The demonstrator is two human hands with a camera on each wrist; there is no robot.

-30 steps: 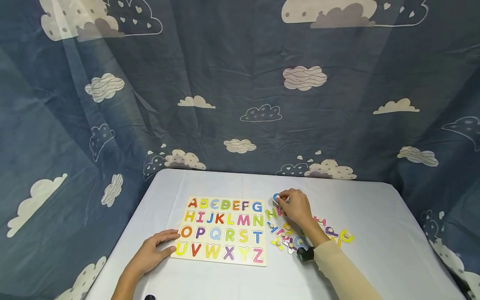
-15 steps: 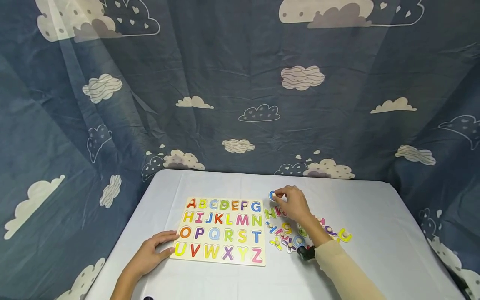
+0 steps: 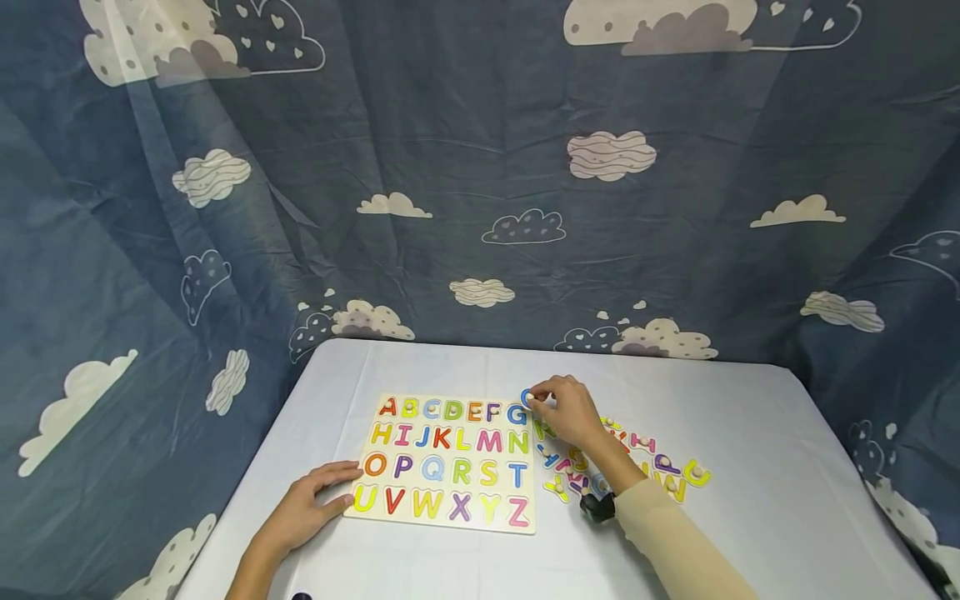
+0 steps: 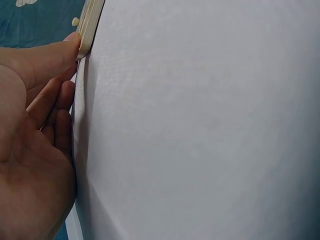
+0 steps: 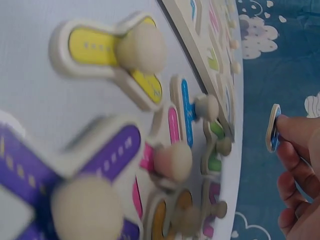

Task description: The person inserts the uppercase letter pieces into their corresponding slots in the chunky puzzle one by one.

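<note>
White-covered table (image 3: 772, 500); left hand (image 3: 302, 506), fingers relaxed, touches letter board (image 3: 446, 484) edge; right hand (image 3: 568, 412) pinches blue letter piece (image 5: 271, 129)

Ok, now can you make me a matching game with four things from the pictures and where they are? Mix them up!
1. left hand
2. blue letter piece
3. yellow U-shaped piece
4. cloud curtain

A. farthest right of the loose pieces
B. behind the white table
C. touching the left edge of the letter board
D. pinched by the right hand

Pairs: 1-C, 2-D, 3-A, 4-B
</note>
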